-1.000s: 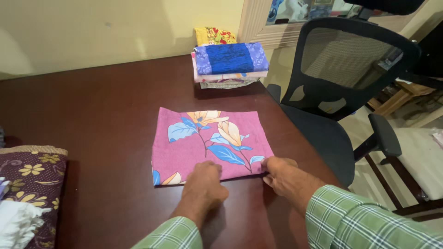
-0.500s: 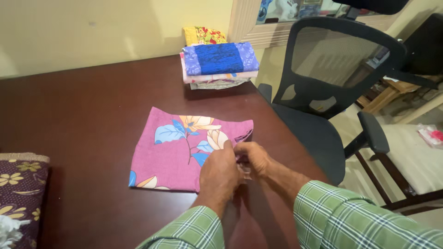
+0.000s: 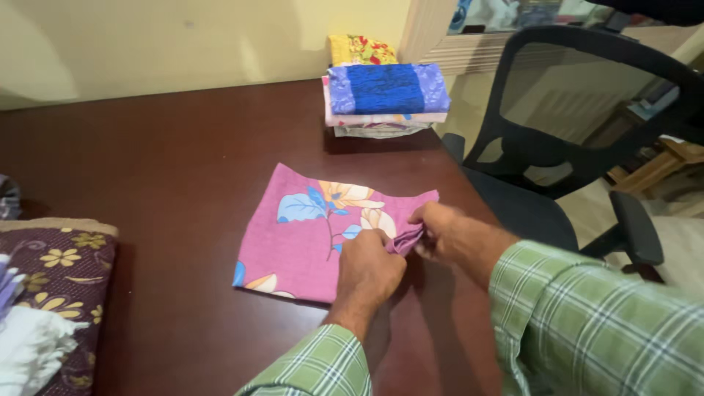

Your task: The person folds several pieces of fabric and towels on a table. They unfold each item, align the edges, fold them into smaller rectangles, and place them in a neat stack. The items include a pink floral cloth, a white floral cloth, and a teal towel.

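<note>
Right now the pink cloth with the flower print (image 3: 308,242) lies flat on the dark brown bench (image 3: 169,169), close to the right edge and a little nearer to the front edge than to the back one. Its right side is gathered and lifted off the wood, while the left side and the front left corner lie smooth. The left hand (image 3: 370,268) rests on the middle of the front part, with its fingers closed on the bunched pink fabric. The right hand (image 3: 447,231) is just beside it at the right end, and its fingers also pinch the same bunch, so both hands grip the cloth and almost touch. As I judge it, the folding of this piece is only partly done: one side is taken up, but no clean fold lies over the rest yet. At the back right corner of the bench stands a stack of folded cloths (image 3: 385,99) with a blue one on top. At the front left corner lies a dark purple cloth with yellow flowers (image 3: 55,293). A black office chair (image 3: 587,147) stands beside the right edge.
</note>
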